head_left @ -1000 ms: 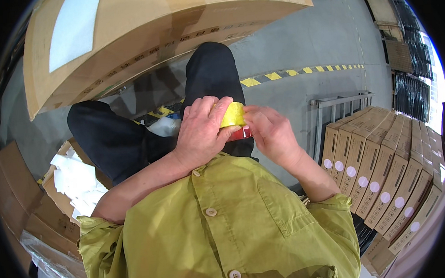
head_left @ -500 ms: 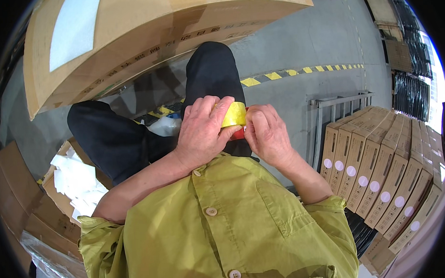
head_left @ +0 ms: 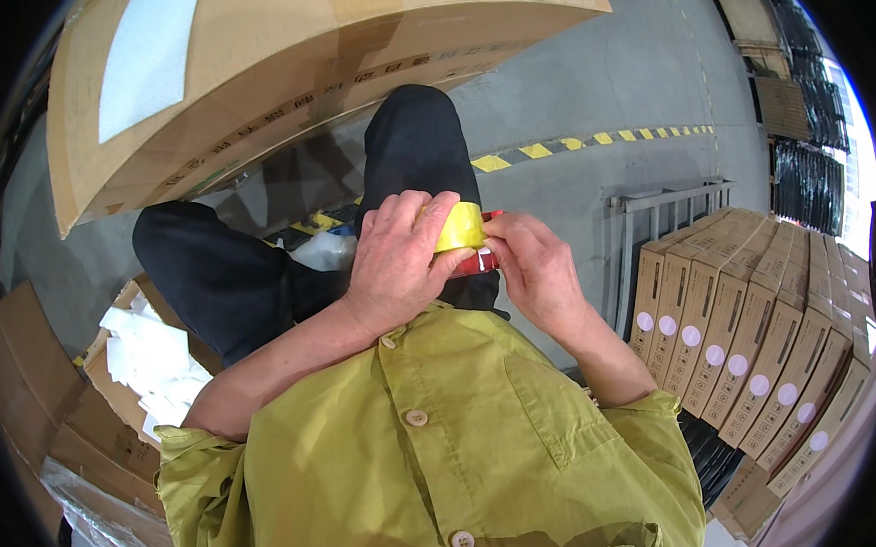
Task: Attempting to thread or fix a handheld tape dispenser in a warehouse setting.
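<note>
My left hand [head_left: 396,251] is wrapped round a roll of yellow packing tape [head_left: 460,227] in front of my belly, over my dark trousers. A red piece [head_left: 477,263], which looks like part of a tape dispenser, shows just under and behind the roll. My right hand [head_left: 536,269] is closed at the roll's right edge, thumb and forefinger pinched against the tape. Whether a loose tape end lies between those fingertips is too small to tell.
A large cardboard box [head_left: 292,60] with a white foam sheet [head_left: 145,66] on it stands ahead. White foam scraps [head_left: 148,355] fill an open carton at left. Flat cartons [head_left: 733,319] stand in a row at right, near a metal rail [head_left: 674,197]. Yellow-black tape [head_left: 574,142] marks the floor.
My right hand has shifted slightly down and right, its fingertips now pinched at the roll's edge. More of the red piece shows. My left hand has barely moved.
</note>
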The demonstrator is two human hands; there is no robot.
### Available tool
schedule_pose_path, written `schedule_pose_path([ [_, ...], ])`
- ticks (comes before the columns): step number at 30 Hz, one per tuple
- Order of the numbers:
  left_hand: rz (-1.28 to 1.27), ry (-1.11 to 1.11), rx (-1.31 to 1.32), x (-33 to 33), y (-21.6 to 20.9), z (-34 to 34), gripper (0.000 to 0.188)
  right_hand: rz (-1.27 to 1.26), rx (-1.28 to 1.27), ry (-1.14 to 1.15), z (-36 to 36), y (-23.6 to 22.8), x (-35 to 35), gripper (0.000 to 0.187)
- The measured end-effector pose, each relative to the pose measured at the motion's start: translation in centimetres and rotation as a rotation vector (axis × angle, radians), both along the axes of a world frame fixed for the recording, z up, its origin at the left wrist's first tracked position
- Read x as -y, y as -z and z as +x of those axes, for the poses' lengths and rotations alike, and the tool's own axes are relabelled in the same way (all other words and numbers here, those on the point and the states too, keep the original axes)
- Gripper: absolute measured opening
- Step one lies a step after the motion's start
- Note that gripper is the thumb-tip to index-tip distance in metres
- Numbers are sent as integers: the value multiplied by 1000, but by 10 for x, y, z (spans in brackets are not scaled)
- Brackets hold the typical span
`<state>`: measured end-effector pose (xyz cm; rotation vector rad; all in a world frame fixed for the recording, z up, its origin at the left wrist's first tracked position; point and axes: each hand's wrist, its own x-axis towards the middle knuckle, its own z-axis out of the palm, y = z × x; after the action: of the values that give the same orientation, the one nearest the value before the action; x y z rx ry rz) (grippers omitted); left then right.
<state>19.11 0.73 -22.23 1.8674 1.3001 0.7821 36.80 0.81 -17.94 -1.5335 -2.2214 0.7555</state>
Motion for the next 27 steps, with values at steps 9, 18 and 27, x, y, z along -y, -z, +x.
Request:
schedule_pose_path([
  [9,8,6,2,0,0,0,51,231,245,-317,0,-7,-13,22],
  [18,33,-17,18,1,3,0,51,253,87,-259,3,11,-14,17],
  [27,2,-4,2,-1,2,0,51,42,2,-152,10,0,-12,19],
])
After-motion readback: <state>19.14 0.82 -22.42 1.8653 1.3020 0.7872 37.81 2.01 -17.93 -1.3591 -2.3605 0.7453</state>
